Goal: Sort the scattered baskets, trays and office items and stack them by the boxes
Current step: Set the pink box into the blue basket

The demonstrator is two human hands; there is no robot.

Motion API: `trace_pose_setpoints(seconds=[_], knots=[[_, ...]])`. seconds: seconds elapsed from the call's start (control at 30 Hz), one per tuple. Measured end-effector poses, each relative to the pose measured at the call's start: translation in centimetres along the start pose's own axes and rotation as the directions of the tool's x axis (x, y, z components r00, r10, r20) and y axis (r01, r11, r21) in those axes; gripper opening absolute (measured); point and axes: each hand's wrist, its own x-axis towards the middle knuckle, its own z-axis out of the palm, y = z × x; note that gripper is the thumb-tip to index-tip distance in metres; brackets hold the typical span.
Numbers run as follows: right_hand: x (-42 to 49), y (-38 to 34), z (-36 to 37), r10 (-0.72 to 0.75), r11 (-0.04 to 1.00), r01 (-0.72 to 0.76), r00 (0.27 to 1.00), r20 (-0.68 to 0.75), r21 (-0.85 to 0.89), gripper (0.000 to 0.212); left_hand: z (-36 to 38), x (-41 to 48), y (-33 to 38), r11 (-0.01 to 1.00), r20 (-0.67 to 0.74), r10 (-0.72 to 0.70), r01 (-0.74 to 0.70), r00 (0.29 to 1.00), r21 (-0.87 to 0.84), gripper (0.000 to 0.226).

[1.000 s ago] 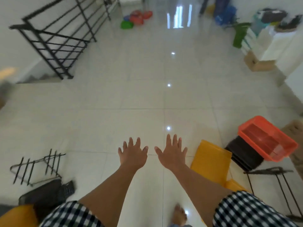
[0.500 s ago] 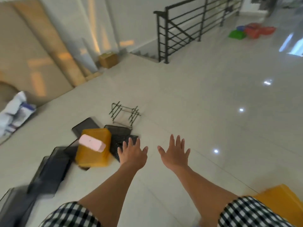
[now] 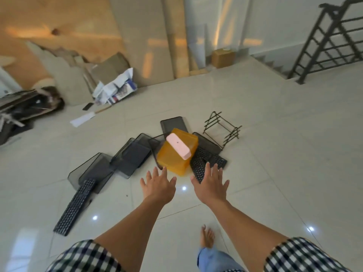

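Head view: left hand (image 3: 158,186) and right hand (image 3: 211,185), fingers spread and empty, reach at frame centre toward the yellow basket (image 3: 174,154) just above, pink box (image 3: 178,146) resting on it, black trays (image 3: 117,160) fanned leftward, likely readying a two-handed lift.

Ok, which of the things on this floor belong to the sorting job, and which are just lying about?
For the job: yellow basket, pink box on top of it, dark mesh trays, wire rack, long keyboard at the left, second keyboard by the basket.
Just lying about: crumpled papers, leaning boards, stair railing.
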Motion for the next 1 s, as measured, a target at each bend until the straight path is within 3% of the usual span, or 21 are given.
trace_pose_setpoints(seconds=[0.27,0.7,1.0], knots=[[8.9,-6.1,3.1,-0.082,0.996,0.085,0.994,0.069,-0.034,0.090,-3.1,7.8,-3.4,0.993,-0.001,-0.111,0.111,0.994,-0.026,0.068],[24.0,-11.2,2.3,-0.103,0.985,0.122,0.983,0.151,-0.125,0.090,-6.5,21.3,-2.0,0.980,0.060,-0.187,0.191,0.981,-0.059,0.068],[30.0,-15.6,5.0,0.014,0.994,0.003,0.988,0.157,-0.109,0.089,-8.3,30.6,-5.5,0.992,0.109,-0.115,0.120,0.987,-0.039,0.068]])
